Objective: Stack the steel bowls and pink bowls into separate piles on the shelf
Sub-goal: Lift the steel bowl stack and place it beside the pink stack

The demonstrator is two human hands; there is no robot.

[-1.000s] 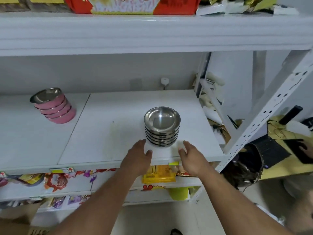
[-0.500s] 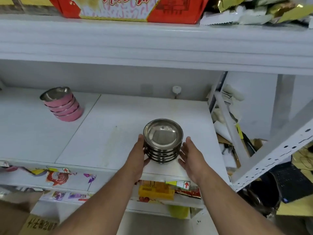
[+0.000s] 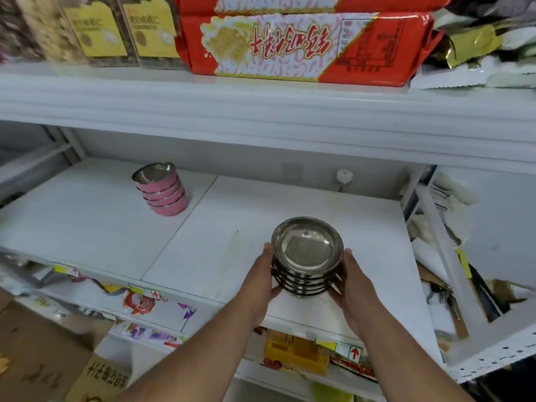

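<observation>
A pile of several steel bowls [image 3: 307, 250] stands near the front of the white shelf [image 3: 220, 227]. My left hand [image 3: 262, 274] presses against the pile's left side and my right hand [image 3: 352, 282] against its right side, so both hands clasp it. A separate pile of several pink bowls [image 3: 164, 192], steel inside, stands further back on the left of the same shelf, leaning a little.
The shelf above [image 3: 261, 108] hangs low over the bowls and carries red packets [image 3: 304, 44] and yellow-labelled packs [image 3: 95, 30]. A white knob [image 3: 343, 177] sticks out of the back wall. A slanted metal upright [image 3: 446, 256] and clutter bound the right side. Packets fill the shelf below.
Both hands have closed in from the shelf's front edge onto the sides of the steel pile. The camera has tilted up and moved closer, showing more of the upper shelf.
</observation>
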